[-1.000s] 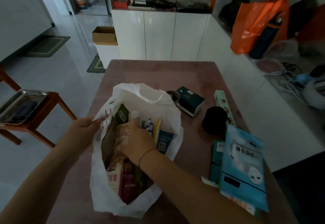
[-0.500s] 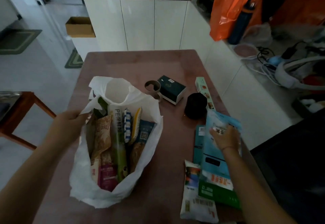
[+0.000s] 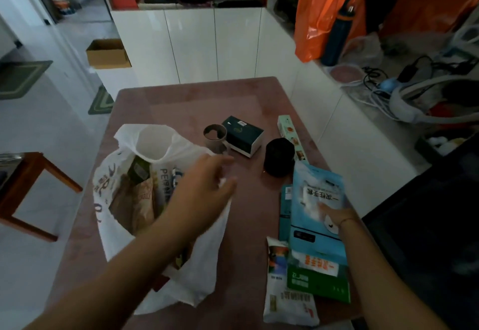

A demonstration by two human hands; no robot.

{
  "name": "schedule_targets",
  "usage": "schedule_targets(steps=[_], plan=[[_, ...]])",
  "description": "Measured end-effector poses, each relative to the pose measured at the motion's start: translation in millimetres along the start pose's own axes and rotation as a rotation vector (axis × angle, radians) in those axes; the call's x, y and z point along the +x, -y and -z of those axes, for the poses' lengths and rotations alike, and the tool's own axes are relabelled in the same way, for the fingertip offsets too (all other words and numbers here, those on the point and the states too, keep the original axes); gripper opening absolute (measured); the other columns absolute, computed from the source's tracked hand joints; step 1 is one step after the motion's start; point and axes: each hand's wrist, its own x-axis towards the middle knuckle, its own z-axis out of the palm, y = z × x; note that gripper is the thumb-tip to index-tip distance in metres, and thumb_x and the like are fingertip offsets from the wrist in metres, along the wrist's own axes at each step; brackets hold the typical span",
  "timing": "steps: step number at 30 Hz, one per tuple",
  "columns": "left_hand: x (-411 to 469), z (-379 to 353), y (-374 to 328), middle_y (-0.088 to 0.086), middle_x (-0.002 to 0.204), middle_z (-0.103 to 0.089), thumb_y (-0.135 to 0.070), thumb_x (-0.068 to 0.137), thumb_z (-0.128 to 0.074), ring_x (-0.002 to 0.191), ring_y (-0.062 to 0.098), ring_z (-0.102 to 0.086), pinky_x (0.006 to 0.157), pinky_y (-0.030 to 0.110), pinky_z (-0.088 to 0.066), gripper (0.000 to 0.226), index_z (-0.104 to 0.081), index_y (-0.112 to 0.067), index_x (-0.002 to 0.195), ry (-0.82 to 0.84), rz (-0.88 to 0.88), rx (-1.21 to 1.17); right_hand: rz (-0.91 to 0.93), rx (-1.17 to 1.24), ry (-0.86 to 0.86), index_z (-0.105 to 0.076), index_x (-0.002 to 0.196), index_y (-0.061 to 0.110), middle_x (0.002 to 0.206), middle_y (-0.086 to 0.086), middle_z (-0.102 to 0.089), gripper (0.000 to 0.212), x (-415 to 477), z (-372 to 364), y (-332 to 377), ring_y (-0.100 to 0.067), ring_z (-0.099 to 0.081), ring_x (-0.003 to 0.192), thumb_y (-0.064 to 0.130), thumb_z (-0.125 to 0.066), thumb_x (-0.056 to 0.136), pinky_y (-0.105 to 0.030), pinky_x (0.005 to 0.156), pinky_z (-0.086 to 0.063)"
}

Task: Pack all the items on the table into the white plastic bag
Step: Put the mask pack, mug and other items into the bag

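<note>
The white plastic bag [image 3: 166,215] lies on the tabletop [image 3: 197,101], mouth open toward the far edge, already holding several snack packets. Half a second ago the left hand [image 3: 204,187] pinched the bag's left rim; now it has let go and reaches across the bag's mouth toward its right side, blurred with motion, fingers loosely spread and holding nothing. The right hand [image 3: 334,217], which had just arrived at the light blue packet [image 3: 317,205], now sits under its lower half, fingers pressed against it, apparently gripping it, though they are mostly hidden.

That suggests the blue packet goes in next, with the left hand shifting to widen the opening.

Right of the bag, still unpacked: a cup [image 3: 215,138], a dark green box [image 3: 242,135], a black cylinder [image 3: 278,157], a long slim box [image 3: 291,135], a green packet [image 3: 318,278] and a white packet [image 3: 287,296]. The blue packet lies close to the tabletop's right edge; between it and the bag the tabletop is bare, a free path.
</note>
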Motion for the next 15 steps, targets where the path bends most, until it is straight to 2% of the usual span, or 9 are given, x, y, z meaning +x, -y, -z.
schedule_targets(steps=[2,4,6,10,12,15], plan=[[-5.8,-39.8,-8.8,-0.010,0.101,-0.051,-0.026,0.090,-0.056,0.089,0.003,-0.053,0.075,0.014,-0.044,0.039,-0.051,-0.023,0.129,0.236,0.098,-0.133,0.008,0.063,0.048,-0.052,0.126,-0.009,0.123,-0.018,-0.059,0.077,2.0,0.6,-5.3,-0.032,-0.060,0.107,0.029,-0.085,0.067,-0.038,0.090,-0.050],[-13.5,-73.8,-8.6,0.000,0.117,-0.052,-0.025,0.090,-0.057,0.104,0.012,-0.054,0.089,0.024,-0.046,0.043,-0.050,-0.015,0.131,0.395,0.181,-0.157,0.022,0.096,0.080,-0.043,0.134,-0.005,0.131,-0.020,-0.055,0.097,16.2,-3.7,-16.8,-0.034,-0.058,0.114,0.034,-0.089,0.057,-0.043,0.096,-0.049],[-13.4,-90.0,-5.2,0.004,0.116,-0.050,-0.022,0.091,-0.056,0.107,0.014,-0.051,0.093,0.027,-0.044,0.040,-0.053,-0.007,0.128,0.410,0.214,-0.152,0.048,0.119,0.094,-0.034,0.139,-0.003,0.137,-0.022,-0.049,0.094,1.9,-5.0,-14.4,-0.037,-0.053,0.121,0.026,-0.085,0.066,-0.049,0.102,-0.045],[-2.3,-90.5,6.8,0.006,0.132,-0.047,-0.023,0.090,-0.056,0.122,0.018,-0.047,0.099,0.026,-0.039,0.049,-0.044,-0.015,0.137,0.339,0.258,-0.145,0.066,0.143,0.025,-0.035,0.134,-0.005,0.134,-0.024,-0.050,0.076,-5.6,-11.3,-11.0,-0.039,-0.052,0.121,0.009,-0.079,0.074,-0.049,0.103,-0.043],[0.8,-90.4,11.1,0.007,0.136,-0.047,-0.023,0.090,-0.056,0.124,0.019,-0.047,0.101,0.029,-0.040,0.051,-0.042,-0.015,0.138,0.333,0.273,-0.151,0.098,0.099,-0.003,-0.039,0.128,-0.001,0.129,-0.024,-0.053,0.074,-6.8,-14.5,-10.1,-0.039,-0.055,0.115,0.014,-0.082,0.070,-0.051,0.099,-0.046],[3.5,-101.0,14.1,0.008,0.141,-0.045,-0.022,0.090,-0.057,0.127,0.020,-0.046,0.099,0.028,-0.039,0.055,-0.038,-0.013,0.141,0.419,0.341,-0.208,0.178,-0.148,-0.140,-0.045,0.115,0.008,0.121,-0.018,-0.058,0.071,-8.2,-18.1,-11.7,-0.037,-0.059,0.106,0.033,-0.085,0.061,-0.052,0.091,-0.050]])
